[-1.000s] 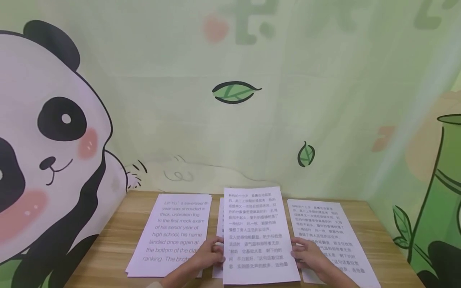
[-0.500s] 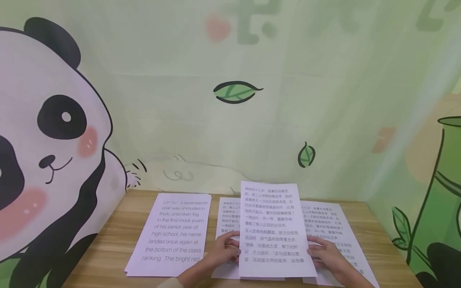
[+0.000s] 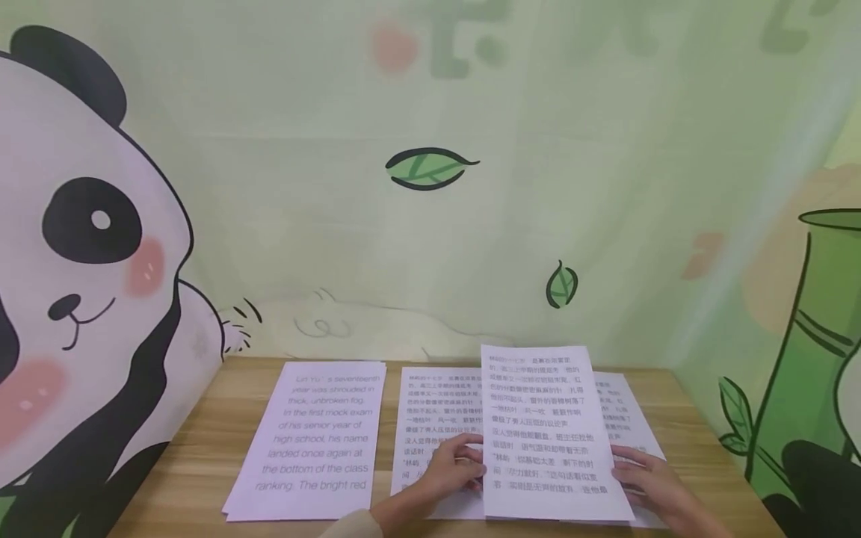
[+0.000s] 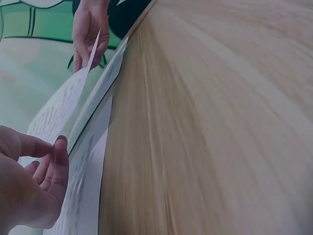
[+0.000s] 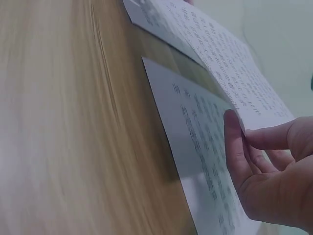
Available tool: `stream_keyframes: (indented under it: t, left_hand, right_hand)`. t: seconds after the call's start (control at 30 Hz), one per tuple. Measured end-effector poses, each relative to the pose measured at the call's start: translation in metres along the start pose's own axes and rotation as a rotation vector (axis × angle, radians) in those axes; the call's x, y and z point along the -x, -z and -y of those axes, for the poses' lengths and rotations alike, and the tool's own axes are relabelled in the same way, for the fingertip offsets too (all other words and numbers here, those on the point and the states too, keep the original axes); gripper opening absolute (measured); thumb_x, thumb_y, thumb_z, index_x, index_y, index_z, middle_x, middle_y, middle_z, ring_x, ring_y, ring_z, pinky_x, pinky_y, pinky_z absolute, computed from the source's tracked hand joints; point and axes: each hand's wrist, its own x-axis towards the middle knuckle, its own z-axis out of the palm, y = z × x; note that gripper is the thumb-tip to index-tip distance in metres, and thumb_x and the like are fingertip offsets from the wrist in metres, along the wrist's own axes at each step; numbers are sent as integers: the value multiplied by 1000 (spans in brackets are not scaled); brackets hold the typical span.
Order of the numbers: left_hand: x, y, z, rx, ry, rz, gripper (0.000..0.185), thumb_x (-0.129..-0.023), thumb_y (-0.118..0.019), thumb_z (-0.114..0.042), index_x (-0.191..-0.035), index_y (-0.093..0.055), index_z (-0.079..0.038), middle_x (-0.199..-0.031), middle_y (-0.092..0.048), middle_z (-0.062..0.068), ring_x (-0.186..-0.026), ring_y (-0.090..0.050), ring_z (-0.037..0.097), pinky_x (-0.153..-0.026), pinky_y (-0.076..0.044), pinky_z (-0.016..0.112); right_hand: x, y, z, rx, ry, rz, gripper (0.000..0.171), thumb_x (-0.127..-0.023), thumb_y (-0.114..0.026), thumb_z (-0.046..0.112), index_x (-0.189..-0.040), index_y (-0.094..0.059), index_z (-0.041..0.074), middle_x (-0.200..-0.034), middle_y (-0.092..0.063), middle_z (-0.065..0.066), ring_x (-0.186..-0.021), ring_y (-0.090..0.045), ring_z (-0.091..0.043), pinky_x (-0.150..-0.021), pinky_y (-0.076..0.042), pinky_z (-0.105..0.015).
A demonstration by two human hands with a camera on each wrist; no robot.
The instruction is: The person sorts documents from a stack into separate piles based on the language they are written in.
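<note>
A sheet of paper [image 3: 545, 426] printed with Chinese text is held up between the two hands, raised above the table. My left hand [image 3: 454, 471] pinches its left edge; in the left wrist view the thumb and fingertips [image 4: 59, 147] meet at the sheet's side. My right hand [image 3: 649, 482] pinches the opposite edge, thumb on the printed face and fingers behind, as the right wrist view shows. Under the raised sheet lies the right-hand paper [image 5: 190, 142], mostly covered in the head view. The middle paper [image 3: 430, 418], also in Chinese, lies partly behind the left hand.
On the left of the wooden table [image 3: 181, 448] lies a stack of English-printed sheets [image 3: 312, 441], slightly fanned. Behind the table hangs a green backdrop [image 3: 303, 209] with a panda [image 3: 101, 224] and bamboo [image 3: 787, 336] drawn on it.
Both hands have carried the held sheet rightward, from over the middle paper to over the right-hand paper. The middle paper has come into view. The head view has turned slightly.
</note>
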Motion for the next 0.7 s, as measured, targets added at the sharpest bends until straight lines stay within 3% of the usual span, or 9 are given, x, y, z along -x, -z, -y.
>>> stream_keyframes:
  t: [0.3,0.7]
  left_hand:
    - [-14,-36,-1,12,-52,60,49,-86,-67,3,-134,-60,-4,-97,-67,6,-73,-70,13,-64,-61,29]
    - [-27,-82,-5,17,-87,27,45,-85,-67,8,-128,-64,-2,-91,-69,5,-64,-65,9,-61,-62,28]
  right_hand:
    - [5,40,-17,-37,-21,28,74,-100,-64,17,-155,-24,-12,-113,-73,-5,-100,-69,-21,-86,-60,-40]
    - [10,79,-32,-177,-1,67,75,-102,-61,18,-157,-17,-10,-106,-72,6,-98,-69,-16,-85,-59,-36]
